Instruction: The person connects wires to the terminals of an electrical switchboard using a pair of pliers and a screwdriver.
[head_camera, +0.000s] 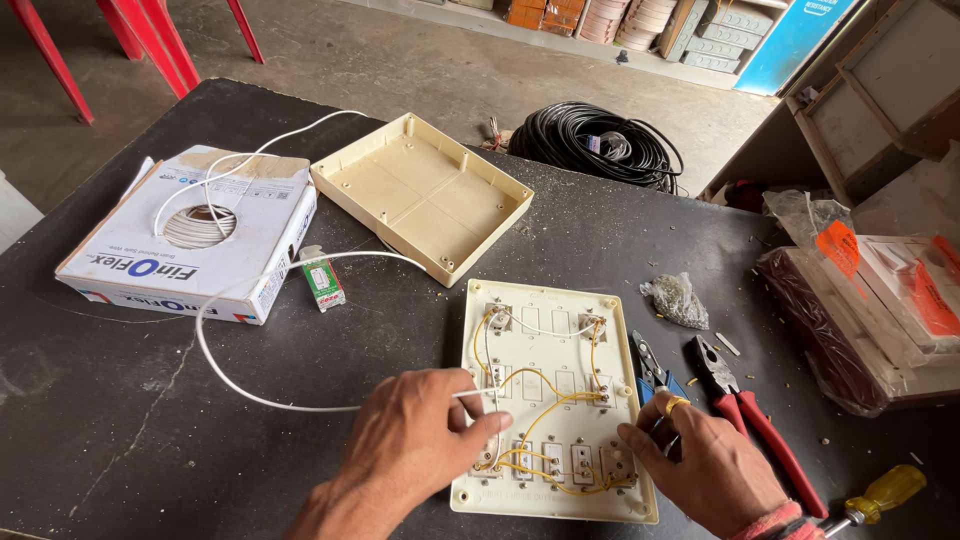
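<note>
Both hands work over a cream plastic switch plate (553, 400) lying face-down on the black counter (120, 420).

Left hand (415, 440) fingers pinch the white wire (300, 405) toward its terminals; right hand (700, 465) fingers, curled narrow, steady the plate's edge.

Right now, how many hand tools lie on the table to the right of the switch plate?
3: the blue-handled pliers beside the plate's edge, the red-handled pliers further right, and the yellow-handled screwdriver at the lower right. The right hand may hide more.

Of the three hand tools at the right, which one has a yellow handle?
The screwdriver at the table's near right corner; the blue-handled wire stripper and red-handled pliers lie beside the cream switch board.
</note>
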